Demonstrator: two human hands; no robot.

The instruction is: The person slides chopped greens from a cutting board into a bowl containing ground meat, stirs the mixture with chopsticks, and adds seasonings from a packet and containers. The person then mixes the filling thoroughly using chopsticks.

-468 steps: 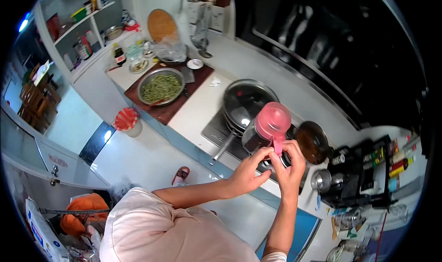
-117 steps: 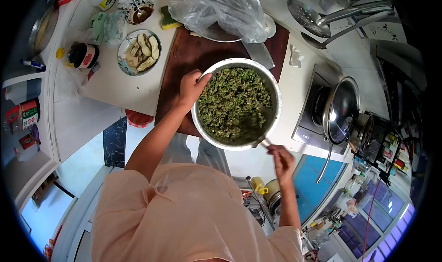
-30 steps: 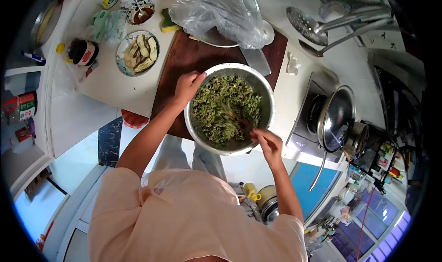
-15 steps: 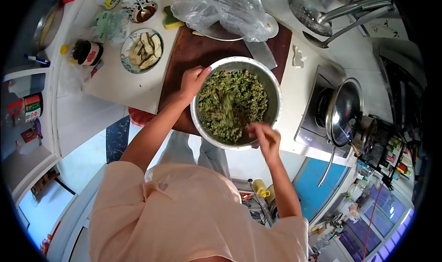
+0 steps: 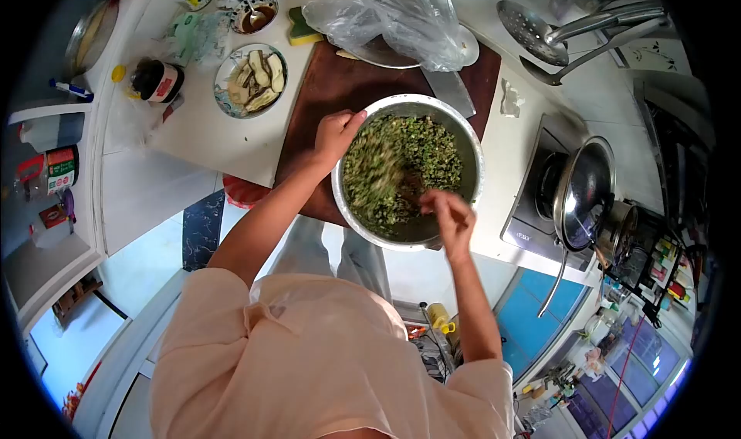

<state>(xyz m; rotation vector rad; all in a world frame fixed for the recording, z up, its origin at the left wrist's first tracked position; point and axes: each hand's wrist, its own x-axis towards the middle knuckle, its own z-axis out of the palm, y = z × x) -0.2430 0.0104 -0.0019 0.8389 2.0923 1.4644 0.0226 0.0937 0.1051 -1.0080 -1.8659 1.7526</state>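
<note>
A large metal bowl [image 5: 472,155] holds a chopped green filling [image 5: 432,150], blurred by motion on its left side. My left hand [image 5: 336,136] grips the bowl's upper left rim, thumb along the edge. Over the lower right of the bowl, my right hand [image 5: 451,214] is closed round the end of a thin brown utensil [image 5: 411,186]. Its other end is buried in the filling, so its kind is unclear. Beneath the bowl lies a dark brown cutting board [image 5: 324,84].
Behind the bowl are a cleaver [image 5: 450,92] and a clear plastic bag [image 5: 386,15]. To the left stand a plate of pale eggplant pieces [image 5: 224,92], a small sauce bowl [image 5: 272,8] and a dark jar [image 5: 157,81]. A wok [image 5: 587,200] sits on the right-hand cooktop [image 5: 519,227].
The filling has shifted in the bowl, with the blur now spread further up its left side. My right hand has moved slightly up. The whole view has drifted a little.
</note>
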